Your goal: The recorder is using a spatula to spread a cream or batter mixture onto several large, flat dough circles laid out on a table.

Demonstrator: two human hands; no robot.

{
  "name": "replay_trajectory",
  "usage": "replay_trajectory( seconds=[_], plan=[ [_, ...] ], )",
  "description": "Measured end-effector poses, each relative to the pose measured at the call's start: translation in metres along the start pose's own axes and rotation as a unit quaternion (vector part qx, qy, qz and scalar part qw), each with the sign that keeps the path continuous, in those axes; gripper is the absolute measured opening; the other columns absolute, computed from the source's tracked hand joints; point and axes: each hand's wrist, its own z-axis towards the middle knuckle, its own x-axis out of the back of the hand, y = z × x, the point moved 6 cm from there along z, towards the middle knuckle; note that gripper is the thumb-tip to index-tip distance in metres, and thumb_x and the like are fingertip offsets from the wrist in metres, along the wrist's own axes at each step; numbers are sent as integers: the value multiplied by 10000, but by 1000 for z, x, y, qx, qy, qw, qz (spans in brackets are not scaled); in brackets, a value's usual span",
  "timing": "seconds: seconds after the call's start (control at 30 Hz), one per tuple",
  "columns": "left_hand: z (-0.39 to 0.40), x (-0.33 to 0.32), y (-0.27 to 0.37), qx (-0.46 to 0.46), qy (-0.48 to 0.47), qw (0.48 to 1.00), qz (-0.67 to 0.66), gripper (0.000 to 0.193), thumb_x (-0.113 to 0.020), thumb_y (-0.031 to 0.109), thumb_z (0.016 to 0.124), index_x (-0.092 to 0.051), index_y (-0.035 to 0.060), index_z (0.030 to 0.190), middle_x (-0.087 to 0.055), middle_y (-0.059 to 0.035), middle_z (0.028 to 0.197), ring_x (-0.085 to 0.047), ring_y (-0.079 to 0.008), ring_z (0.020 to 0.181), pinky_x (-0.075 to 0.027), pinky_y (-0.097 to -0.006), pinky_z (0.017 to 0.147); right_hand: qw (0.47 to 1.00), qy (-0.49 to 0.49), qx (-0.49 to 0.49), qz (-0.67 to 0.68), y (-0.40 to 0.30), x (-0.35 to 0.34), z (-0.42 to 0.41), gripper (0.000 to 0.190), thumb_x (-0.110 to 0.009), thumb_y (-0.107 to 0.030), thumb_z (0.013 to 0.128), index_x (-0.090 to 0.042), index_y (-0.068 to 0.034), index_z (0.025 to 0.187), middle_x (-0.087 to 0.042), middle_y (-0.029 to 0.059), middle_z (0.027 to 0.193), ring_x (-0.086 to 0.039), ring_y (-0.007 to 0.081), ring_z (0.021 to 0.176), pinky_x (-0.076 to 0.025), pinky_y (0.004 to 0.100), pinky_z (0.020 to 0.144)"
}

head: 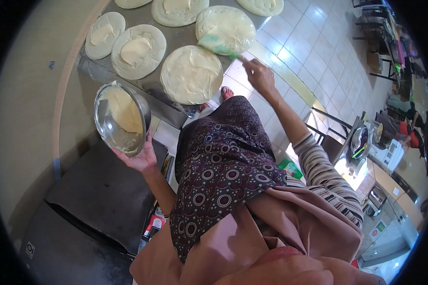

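My left hand (141, 156) holds up a tilted metal bowl (146, 107) from below, with pale yellow cream (125, 110) inside. In my right hand (260, 76) is the handle of a green spatula (214, 43), its blade lying on the lower left part of a cream-covered dough round (232, 26). Nearer to me, another dough round (192, 74) has cream spread across most of its top. To its left, an oval dough round (138, 53) and a smaller one (105, 35) each bear a single dollop of cream. More rounds sit at the far side, partly cut off.
The dough lies on a metal table (142, 83) beside a wall. A dark cabinet-like unit (103, 192) stands at lower left. On the right are a chair (330, 142), a counter holding bowls (360, 139), and people farther off near a white appliance (388, 155).
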Motion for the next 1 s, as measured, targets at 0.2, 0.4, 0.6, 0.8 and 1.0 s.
replay_trajectory(
  seconds=[0.2,0.4,0.6,0.8,1.0],
  plan=[
    [0,12,6,-20,13,1000,4,731,-421,609,872,-207,225,1457,-206,-53,1505,-225,-338,1366,-204,-647,1052,990,67,-114,45,21,11,50,275,-545,-206,883,-650,-249,1134,-632,108,794,-640,299,680,-497,406,614],
    [3,20,10,-44,34,998,20,751,-448,587,865,-216,182,1454,-238,-126,1484,-269,-412,1328,-204,-619,1076,996,12,18,87,-13,-39,57,261,-527,-217,880,-655,-250,1105,-650,111,840,-646,321,749,-511,435,657],
    [-3,24,12,-30,10,999,-23,737,-438,601,870,-210,215,1455,-196,-76,1503,-223,-359,1360,-207,-623,1060,1000,-18,-8,19,-8,-34,81,304,-528,-218,881,-634,-267,1162,-661,156,854,-649,338,767,-515,441,688],
    [-4,22,13,-35,28,999,-13,732,-449,591,868,-214,222,1455,-192,-68,1506,-210,-353,1366,-182,-632,1063,922,-123,-168,327,50,-32,109,257,-583,-219,889,-685,-61,1064,-638,10,658,-432,38,449,-354,212,386],
    [-6,9,13,-60,56,996,30,745,-414,600,875,-212,178,1456,-223,-123,1490,-259,-398,1337,-198,-596,1084,965,3,-130,226,69,2,120,257,-591,-202,862,-687,-59,1053,-665,80,668,-567,105,526,-470,264,518]
  ],
)
